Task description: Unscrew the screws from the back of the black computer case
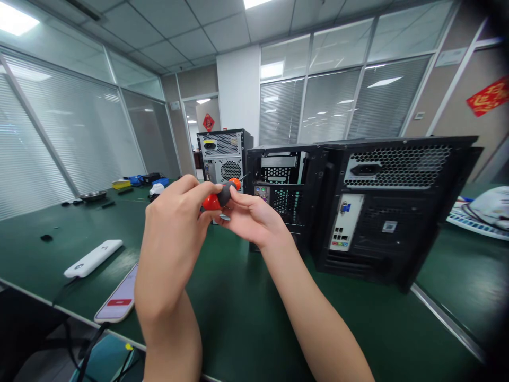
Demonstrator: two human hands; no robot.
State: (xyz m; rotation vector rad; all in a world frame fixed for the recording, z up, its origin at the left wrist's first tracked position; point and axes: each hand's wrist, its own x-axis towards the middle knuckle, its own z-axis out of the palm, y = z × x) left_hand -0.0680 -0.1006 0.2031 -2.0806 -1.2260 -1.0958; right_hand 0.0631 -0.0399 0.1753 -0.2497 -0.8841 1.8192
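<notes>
A screwdriver (225, 194) with a red and dark grey handle is held up above the table between my two hands. Its thin shaft points right and away, towards the open computer case (314, 180); whether the tip touches it I cannot tell. My left hand (175, 212) pinches the red rear end of the handle between thumb and fingers. From the other side, the fingers of my right hand (256, 217) close on the grey middle part, palm turned partly up. Part of the handle is hidden by my fingers.
To the right stands a black computer tower (382, 223), rear side towards me. Another tower (222, 143) is behind my hands. On the green table (238, 318) at left lie a white power bank (93, 258) and a phone (117, 297). A white basket (473, 220) is far right.
</notes>
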